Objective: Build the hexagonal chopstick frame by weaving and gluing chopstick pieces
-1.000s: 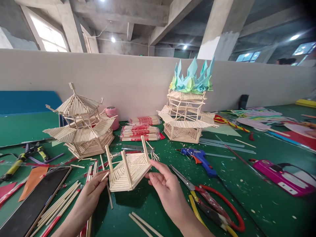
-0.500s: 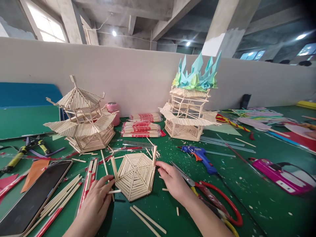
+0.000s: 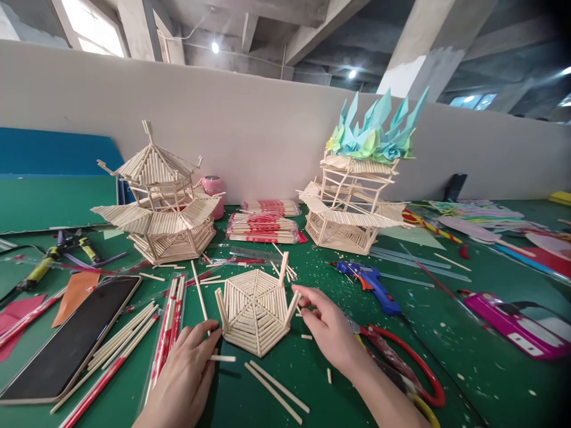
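Left of the blue glue gun, the stick base seems light, stiff but fragile, best held by its rim; left hand pinches a short stick, right hand, narrow, maybe touches a post.

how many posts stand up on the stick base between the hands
3 on the base: left post, back right post, and right post beside the right hand.

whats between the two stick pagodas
In the head view, wrapped stick packs lie between the left pagoda and right pagoda, with a pink canister nearer the left.
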`<move>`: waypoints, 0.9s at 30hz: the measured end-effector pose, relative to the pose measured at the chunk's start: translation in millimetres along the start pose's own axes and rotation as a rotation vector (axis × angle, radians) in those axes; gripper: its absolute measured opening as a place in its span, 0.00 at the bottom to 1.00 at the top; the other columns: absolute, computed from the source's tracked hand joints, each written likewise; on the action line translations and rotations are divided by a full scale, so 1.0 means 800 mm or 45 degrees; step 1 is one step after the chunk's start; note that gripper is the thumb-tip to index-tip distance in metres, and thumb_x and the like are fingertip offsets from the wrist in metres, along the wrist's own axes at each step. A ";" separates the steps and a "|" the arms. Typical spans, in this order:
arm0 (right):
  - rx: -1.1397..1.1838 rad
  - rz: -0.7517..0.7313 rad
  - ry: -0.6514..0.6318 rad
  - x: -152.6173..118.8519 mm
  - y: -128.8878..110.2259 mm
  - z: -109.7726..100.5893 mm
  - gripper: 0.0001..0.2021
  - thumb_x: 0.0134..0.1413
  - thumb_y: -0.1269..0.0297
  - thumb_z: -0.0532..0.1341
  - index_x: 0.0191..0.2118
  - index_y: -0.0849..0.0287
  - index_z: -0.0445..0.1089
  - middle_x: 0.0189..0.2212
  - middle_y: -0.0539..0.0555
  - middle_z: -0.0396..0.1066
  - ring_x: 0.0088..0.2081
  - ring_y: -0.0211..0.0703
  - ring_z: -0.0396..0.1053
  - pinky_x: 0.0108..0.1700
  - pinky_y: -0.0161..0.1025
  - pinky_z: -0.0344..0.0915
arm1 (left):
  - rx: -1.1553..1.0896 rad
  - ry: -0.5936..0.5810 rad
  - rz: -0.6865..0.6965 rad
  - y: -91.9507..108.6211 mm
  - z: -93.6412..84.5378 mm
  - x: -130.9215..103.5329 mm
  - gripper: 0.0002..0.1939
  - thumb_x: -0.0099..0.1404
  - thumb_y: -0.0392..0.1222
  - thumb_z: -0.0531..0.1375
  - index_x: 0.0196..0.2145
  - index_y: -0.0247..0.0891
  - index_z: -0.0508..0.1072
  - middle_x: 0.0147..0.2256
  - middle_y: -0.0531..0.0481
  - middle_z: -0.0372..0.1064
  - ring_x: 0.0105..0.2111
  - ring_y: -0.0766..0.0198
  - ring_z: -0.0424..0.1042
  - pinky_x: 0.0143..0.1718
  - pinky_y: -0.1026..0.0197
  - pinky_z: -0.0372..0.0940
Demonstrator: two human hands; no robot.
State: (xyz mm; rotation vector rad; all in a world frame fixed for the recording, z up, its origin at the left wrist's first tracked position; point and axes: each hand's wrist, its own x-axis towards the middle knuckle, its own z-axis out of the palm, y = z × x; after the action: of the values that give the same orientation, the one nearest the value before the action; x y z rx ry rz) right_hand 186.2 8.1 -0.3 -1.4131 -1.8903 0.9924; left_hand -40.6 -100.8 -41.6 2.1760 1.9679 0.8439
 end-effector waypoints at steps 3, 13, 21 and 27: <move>-0.030 -0.095 -0.038 -0.015 -0.003 -0.001 0.17 0.48 0.73 0.52 0.45 0.59 0.66 0.36 0.55 0.65 0.35 0.42 0.65 0.30 0.35 0.66 | -0.007 0.067 -0.015 0.006 0.000 0.000 0.18 0.61 0.34 0.45 0.43 0.37 0.70 0.45 0.41 0.68 0.42 0.52 0.66 0.41 0.49 0.66; -0.137 -0.284 -0.095 -0.015 -0.001 0.010 0.06 0.54 0.66 0.54 0.33 0.58 0.68 0.33 0.54 0.66 0.35 0.43 0.66 0.37 0.39 0.64 | 0.016 0.070 0.002 0.013 -0.003 0.001 0.19 0.62 0.35 0.45 0.43 0.40 0.71 0.45 0.42 0.69 0.40 0.51 0.68 0.39 0.49 0.67; -0.152 -0.258 -0.023 -0.017 0.005 0.007 0.07 0.53 0.64 0.55 0.37 0.57 0.66 0.34 0.54 0.65 0.33 0.42 0.65 0.34 0.37 0.65 | 0.023 0.026 0.053 0.008 -0.018 0.003 0.18 0.61 0.36 0.47 0.47 0.40 0.69 0.46 0.43 0.69 0.42 0.52 0.69 0.40 0.55 0.67; -0.133 -0.323 0.282 -0.046 -0.001 -0.007 0.05 0.56 0.64 0.52 0.35 0.56 0.63 0.28 0.52 0.65 0.28 0.40 0.64 0.28 0.35 0.64 | -0.237 -0.032 -0.070 0.019 -0.043 0.005 0.18 0.61 0.41 0.50 0.49 0.44 0.67 0.42 0.46 0.71 0.41 0.55 0.71 0.37 0.62 0.68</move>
State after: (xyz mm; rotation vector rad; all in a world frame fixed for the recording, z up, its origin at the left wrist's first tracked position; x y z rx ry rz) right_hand 200.3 -25.9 2.8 -1.2444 -1.9181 0.5990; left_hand -42.3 -110.0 -4.5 2.0107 1.8466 0.9452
